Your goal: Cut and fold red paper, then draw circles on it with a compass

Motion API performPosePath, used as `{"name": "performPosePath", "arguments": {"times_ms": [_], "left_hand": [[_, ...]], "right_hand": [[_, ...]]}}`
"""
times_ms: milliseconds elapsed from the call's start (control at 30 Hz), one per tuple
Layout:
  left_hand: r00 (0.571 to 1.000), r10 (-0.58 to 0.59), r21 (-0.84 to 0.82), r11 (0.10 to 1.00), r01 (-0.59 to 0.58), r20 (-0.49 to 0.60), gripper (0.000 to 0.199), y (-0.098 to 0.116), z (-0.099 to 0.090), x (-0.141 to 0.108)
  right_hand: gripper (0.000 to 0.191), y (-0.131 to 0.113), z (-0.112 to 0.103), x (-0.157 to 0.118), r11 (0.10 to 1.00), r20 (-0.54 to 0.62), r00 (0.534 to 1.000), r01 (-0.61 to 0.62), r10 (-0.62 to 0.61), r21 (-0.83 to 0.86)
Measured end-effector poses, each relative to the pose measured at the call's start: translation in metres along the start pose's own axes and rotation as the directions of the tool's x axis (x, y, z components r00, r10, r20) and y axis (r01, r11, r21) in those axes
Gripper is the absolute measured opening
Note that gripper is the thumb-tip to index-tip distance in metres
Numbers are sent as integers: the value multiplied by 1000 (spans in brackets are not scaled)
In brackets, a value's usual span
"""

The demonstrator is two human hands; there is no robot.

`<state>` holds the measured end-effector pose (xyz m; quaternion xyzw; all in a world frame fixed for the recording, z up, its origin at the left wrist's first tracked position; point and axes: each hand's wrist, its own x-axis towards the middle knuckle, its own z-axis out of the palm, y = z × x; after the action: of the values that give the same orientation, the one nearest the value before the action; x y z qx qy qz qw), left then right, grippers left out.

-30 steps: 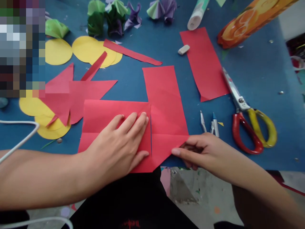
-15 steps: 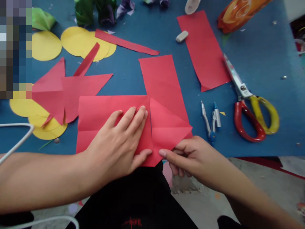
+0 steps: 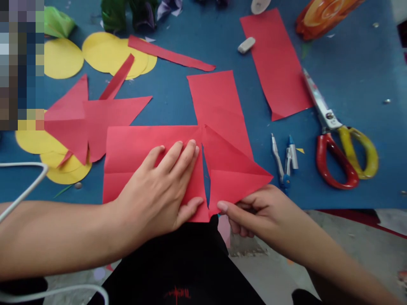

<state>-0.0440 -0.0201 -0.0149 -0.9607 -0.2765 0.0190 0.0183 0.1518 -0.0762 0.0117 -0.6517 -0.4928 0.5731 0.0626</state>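
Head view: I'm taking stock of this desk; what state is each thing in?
Creased red sheet: narrow slit open
Left hand: palm down on that sheet
Right hand: gripping that sheet's right part
Scissors: lying flat, blades shut
Compass: legs apart
Yellow discs: flat, some overlapping
White cable: bent

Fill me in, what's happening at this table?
A person's left hand rests on a creased red sheet. The right hand pinches the lower edge of a pointed red flap beside it, thumb on top. A narrow gap shows between sheet and flap; whether they join at its ends is hard to tell. Scissors and a compass lie on the blue table to the right, held by neither hand.
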Motion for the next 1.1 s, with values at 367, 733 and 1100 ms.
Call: {"name": "performPosePath", "arguments": {"times_ms": [367,733,1100], "left_hand": [[1000,0,-13,1000,0,-7,65,-1,-1,-1],[999,7,-10,1000,-7,-40,66,-2,1,0],[999,8,-61,998,-11,-54,68,-5,3,2]], "right_hand": [[34,-1,15,-6,992,-90,988,119,-122,-40],[27,6,58,-5,926,-510,856,254,-81,280],[30,18,53,-19,972,-671,737,209,-86,104]]}}
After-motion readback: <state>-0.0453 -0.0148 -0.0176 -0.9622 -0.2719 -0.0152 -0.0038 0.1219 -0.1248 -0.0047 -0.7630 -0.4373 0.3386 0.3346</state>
